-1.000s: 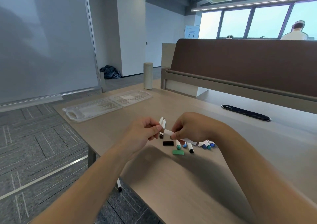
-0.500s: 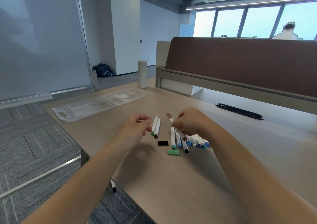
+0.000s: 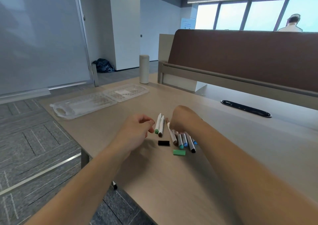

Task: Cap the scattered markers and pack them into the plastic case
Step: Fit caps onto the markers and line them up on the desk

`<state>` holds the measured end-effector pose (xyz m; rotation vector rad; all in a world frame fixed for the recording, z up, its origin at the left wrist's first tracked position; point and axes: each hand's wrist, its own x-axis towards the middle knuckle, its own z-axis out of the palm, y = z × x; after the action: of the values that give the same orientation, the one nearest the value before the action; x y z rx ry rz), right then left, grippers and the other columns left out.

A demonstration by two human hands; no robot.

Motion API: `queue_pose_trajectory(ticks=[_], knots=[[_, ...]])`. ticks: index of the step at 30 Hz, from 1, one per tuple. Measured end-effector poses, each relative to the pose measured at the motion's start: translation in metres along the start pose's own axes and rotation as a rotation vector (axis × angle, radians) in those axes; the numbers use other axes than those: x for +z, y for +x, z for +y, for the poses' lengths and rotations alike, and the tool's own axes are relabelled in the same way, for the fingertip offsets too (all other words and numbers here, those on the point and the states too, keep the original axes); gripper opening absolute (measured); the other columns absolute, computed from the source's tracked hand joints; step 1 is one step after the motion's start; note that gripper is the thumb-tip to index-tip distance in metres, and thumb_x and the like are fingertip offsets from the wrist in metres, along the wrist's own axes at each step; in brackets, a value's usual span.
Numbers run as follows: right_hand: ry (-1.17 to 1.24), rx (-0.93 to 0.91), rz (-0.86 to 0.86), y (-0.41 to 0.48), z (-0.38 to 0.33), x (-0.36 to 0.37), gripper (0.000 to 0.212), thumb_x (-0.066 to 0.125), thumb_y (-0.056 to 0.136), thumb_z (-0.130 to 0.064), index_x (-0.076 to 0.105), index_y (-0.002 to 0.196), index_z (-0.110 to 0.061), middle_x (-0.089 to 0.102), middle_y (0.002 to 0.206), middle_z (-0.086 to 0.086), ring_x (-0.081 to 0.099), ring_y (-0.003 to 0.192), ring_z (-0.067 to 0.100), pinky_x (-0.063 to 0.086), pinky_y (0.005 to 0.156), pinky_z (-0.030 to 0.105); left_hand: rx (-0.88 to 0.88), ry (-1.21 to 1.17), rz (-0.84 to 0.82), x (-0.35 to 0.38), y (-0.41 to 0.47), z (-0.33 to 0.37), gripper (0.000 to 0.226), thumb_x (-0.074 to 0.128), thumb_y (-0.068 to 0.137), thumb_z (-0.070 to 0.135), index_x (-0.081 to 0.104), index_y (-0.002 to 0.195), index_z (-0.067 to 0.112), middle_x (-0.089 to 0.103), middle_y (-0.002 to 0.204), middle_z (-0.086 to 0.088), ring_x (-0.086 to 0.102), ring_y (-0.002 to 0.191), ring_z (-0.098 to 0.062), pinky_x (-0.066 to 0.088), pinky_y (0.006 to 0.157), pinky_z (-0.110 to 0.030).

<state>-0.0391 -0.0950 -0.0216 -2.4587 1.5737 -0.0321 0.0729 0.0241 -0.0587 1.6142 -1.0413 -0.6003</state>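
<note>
Two white markers (image 3: 159, 124), one green-ended and one brown-ended, lie side by side on the wooden table (image 3: 172, 181). To their right is a row of several markers (image 3: 185, 141) with teal, blue and black ends. My right hand (image 3: 181, 119) is curled over the far end of this row and grips the brown marker (image 3: 172, 136), which lies at the row's left. My left hand (image 3: 137, 130) hovers left of the two markers, fingers loosely curled and holding nothing. A loose black cap (image 3: 163, 143) and a loose green cap (image 3: 179, 152) lie in front. The clear plastic case (image 3: 96, 102) lies open at the far left.
A beige tumbler (image 3: 144, 69) stands at the table's far edge behind the case. A black cable slot (image 3: 246, 108) is set in the tabletop at the right, below a brown divider panel (image 3: 240, 56). The table's left edge drops to grey carpet.
My hands have separated. My right hand has brought the brown marker down from mid-air onto the left side of the row. My left hand has let go and drawn back left.
</note>
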Motion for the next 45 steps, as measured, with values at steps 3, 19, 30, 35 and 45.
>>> queue_pose_trajectory(ticks=[3, 19, 30, 35, 45], knots=[[-0.003, -0.019, 0.037, 0.001, -0.001, 0.001, 0.021, 0.063, 0.089, -0.014, 0.055, 0.070, -0.011, 0.053, 0.071, 0.005, 0.050, 0.063, 0.018, 0.042, 0.060, 0.028, -0.019, -0.006, 0.000, 0.000, 0.001, -0.001, 0.014, 0.055, 0.096, 0.017, 0.069, 0.093, 0.016, 0.068, 0.074, 0.001, 0.048, 0.062, -0.015, 0.039, 0.058, -0.024], [-0.091, -0.053, -0.051, 0.001, -0.042, 0.006, 0.023, 0.060, 0.087, -0.010, 0.052, 0.065, -0.010, 0.054, 0.069, 0.006, 0.049, 0.060, 0.019, 0.042, 0.063, 0.030, -0.046, -0.005, 0.013, -0.013, 0.006, -0.013, 0.013, 0.059, 0.094, 0.020, 0.070, 0.087, 0.017, 0.067, 0.067, 0.005, 0.047, 0.058, -0.018, 0.035, 0.053, -0.026], [0.081, -0.052, -0.134, -0.019, -0.018, -0.026, 0.015, 0.054, 0.093, -0.011, 0.062, 0.085, -0.002, 0.058, 0.073, 0.010, 0.057, 0.062, 0.020, 0.053, 0.069, 0.028, -0.024, 0.059, 0.009, -0.010, -0.008, 0.003, 0.012, 0.060, 0.094, 0.022, 0.070, 0.090, 0.018, 0.069, 0.072, 0.005, 0.050, 0.060, -0.014, 0.040, 0.059, -0.026], [0.235, -0.065, -0.105, -0.044, 0.023, -0.042, 0.016, 0.059, 0.087, -0.012, 0.063, 0.075, -0.002, 0.056, 0.065, 0.012, 0.050, 0.054, 0.023, 0.042, 0.053, 0.026, 0.014, 0.164, -0.033, 0.009, -0.019, 0.016, 0.010, 0.063, 0.091, 0.023, 0.071, 0.086, 0.019, 0.067, 0.075, 0.003, 0.052, 0.065, -0.011, 0.042, 0.066, -0.027], [0.415, -0.017, -0.145, -0.072, 0.072, -0.039, 0.017, 0.062, 0.086, -0.015, 0.067, 0.091, 0.001, 0.063, 0.071, 0.011, 0.055, 0.052, 0.019, 0.043, 0.047, 0.020, 0.091, 0.532, -0.182, 0.031, -0.032, 0.022, 0.009, 0.063, 0.092, 0.024, 0.071, 0.089, 0.025, 0.065, 0.085, 0.010, 0.060, 0.082, -0.009, 0.047, 0.073, -0.024]])
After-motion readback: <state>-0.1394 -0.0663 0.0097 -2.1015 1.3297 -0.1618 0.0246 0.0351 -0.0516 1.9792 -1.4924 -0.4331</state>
